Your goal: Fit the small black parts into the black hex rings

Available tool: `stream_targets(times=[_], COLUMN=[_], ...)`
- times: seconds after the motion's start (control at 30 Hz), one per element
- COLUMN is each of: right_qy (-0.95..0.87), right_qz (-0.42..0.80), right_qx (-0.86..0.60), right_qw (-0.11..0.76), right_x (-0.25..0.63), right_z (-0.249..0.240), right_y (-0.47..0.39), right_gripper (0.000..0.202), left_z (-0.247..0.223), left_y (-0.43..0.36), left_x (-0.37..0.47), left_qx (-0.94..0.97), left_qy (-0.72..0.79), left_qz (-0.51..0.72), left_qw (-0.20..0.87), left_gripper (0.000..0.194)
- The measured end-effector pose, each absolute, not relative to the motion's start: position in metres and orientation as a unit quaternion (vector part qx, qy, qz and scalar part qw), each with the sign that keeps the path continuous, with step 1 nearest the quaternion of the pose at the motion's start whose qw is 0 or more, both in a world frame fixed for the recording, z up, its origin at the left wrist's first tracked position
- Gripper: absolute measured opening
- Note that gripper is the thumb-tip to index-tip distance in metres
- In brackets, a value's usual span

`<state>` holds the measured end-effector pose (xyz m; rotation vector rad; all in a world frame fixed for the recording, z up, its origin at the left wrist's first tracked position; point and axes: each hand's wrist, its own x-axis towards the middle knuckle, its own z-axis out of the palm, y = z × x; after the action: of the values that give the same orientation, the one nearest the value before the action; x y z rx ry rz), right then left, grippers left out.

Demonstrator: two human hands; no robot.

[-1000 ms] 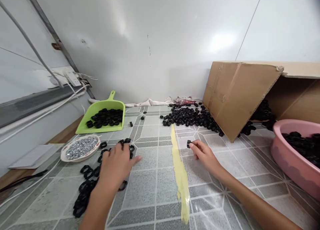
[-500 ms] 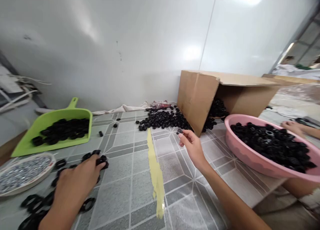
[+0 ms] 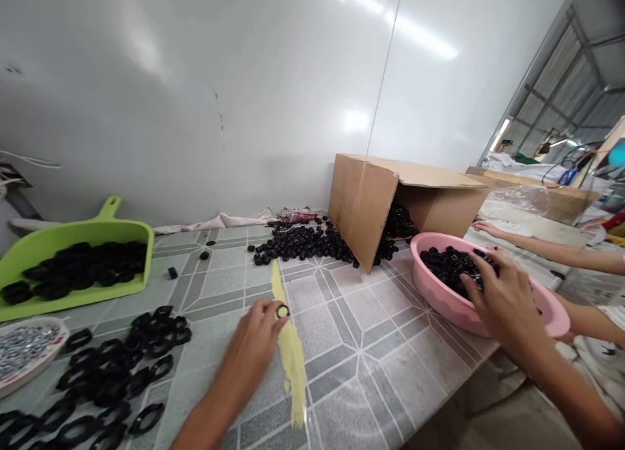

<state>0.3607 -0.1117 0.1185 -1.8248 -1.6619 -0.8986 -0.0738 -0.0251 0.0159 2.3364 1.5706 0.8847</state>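
My left hand (image 3: 256, 333) pinches a black ring (image 3: 282, 311) in its fingertips, above the yellow tape strip (image 3: 291, 365) on the table. My right hand (image 3: 508, 297) is over the pink basin (image 3: 461, 316), fingers apart, and nothing shows in its grasp. Inside the basin lies a heap of small black parts (image 3: 446, 264), partly hidden by that hand. Left of my left hand, loose black rings (image 3: 110, 365) are spread on the tabletop. Beside them stands a white dish (image 3: 53, 355) with small shiny metal pieces.
A green dustpan (image 3: 117, 225) holding black rings sits at the left. Against the wall, a cardboard box (image 3: 356, 206) lies on its side with black parts (image 3: 307, 241) spilled before it. Another person's hand (image 3: 488, 228) and arms reach in from the right, behind the basin.
My left hand has moved right from the loose rings, carrying one ring. My right hand has gone from near the box to the basin; the small black part it pinched no longer shows.
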Motion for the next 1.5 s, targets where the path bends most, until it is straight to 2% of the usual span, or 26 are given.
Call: stream_targets(times=[0.07,0.1,0.2,0.23,0.33,0.5,0.63,0.73,0.87,0.97,1.07,1.17,1.33,1.5], right_qy=[-0.675,-0.719,-0.762,-0.751,-0.719,-0.670,-0.626,-0.620,-0.626,-0.580,-0.478,-0.423,-0.418,-0.487], right_qz=[-0.253,-0.176,0.099,0.127,0.156,0.166,0.175,0.209,0.287,0.437,0.585,0.642,0.639,0.648], right_qx=[-0.625,-0.602,-0.585,-0.596,-0.630,-0.668,-0.684,-0.658,-0.590,-0.503,-0.406,-0.362,-0.364,-0.351], right_qw=[0.298,0.299,0.260,0.253,0.250,0.279,0.331,0.372,0.421,0.469,0.514,0.528,0.533,0.468], right_x=[0.314,0.289,0.219,0.201,0.160,0.117,0.100,0.098,0.101,0.100,0.093,0.087,0.097,0.110], right_z=[0.109,0.101,0.073,0.063,0.040,0.023,0.022,0.019,0.013,0.006,0.003,0.001,-0.001,0.003], right_y=[-0.088,-0.072,-0.008,0.016,0.082,0.137,0.147,0.135,0.083,0.031,-0.005,-0.013,0.001,0.009], right_gripper=[0.038,0.032,0.024,0.021,0.015,0.031,0.016,0.012,0.037,0.047,0.039,0.031,0.027,0.034], left_z=[0.005,0.000,-0.005,-0.004,0.001,0.006,0.005,0.006,0.010,0.012,0.011,0.008,0.005,0.001], left_y=[-0.029,-0.030,-0.032,-0.032,-0.034,-0.036,-0.037,-0.037,-0.036,-0.031,-0.026,-0.023,-0.021,-0.022], left_x=[-0.062,-0.061,-0.061,-0.062,-0.062,-0.061,-0.063,-0.065,-0.066,-0.064,-0.060,-0.059,-0.063,-0.063], left_qx=[0.815,0.826,0.845,0.847,0.848,0.854,0.855,0.848,0.794,0.696,0.590,0.528,0.526,0.499], left_qy=[0.504,0.493,0.473,0.472,0.473,0.459,0.459,0.456,0.466,0.468,0.443,0.418,0.436,0.455], left_qz=[0.274,0.266,0.246,0.242,0.239,0.239,0.232,0.259,0.364,0.475,0.525,0.524,0.501,0.505], left_qw=[0.074,0.061,0.036,0.031,0.028,0.054,0.066,0.076,0.143,0.268,0.423,0.521,0.530,0.538], left_gripper=[0.033,0.033,0.031,0.030,0.029,0.021,0.019,0.013,0.020,0.031,0.035,0.034,0.037,0.031])
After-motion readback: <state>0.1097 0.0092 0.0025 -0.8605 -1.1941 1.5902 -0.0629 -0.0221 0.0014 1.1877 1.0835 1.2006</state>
